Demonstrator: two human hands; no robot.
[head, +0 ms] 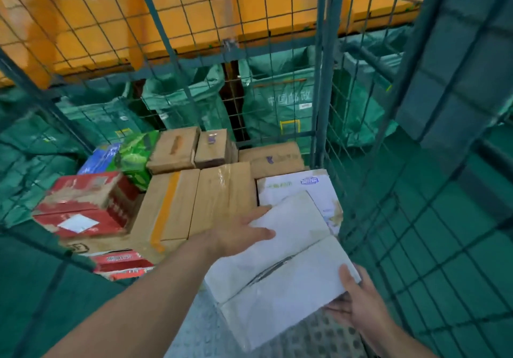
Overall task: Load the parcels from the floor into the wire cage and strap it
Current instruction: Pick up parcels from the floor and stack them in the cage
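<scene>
A white taped parcel (280,269) is held tilted at the open front of the green wire cage (323,80), above its floor. My left hand (244,234) grips the parcel's far left edge, thumb on top. My right hand (358,299) holds its near right corner, thumb on top and fingers underneath. Inside the cage lie several parcels: brown cartons (194,199), a red carton (83,208), a green pack (136,158), a blue pack (98,159) and a white printed box (302,188) just beyond the held parcel.
Green mail sacks (277,108) stand behind the cage's back mesh under an orange wall (194,11). The cage's right mesh panel (416,219) runs close beside the parcel. Grey studded flooring (319,338) lies below my hands. A second red carton (122,263) sits at the cage front left.
</scene>
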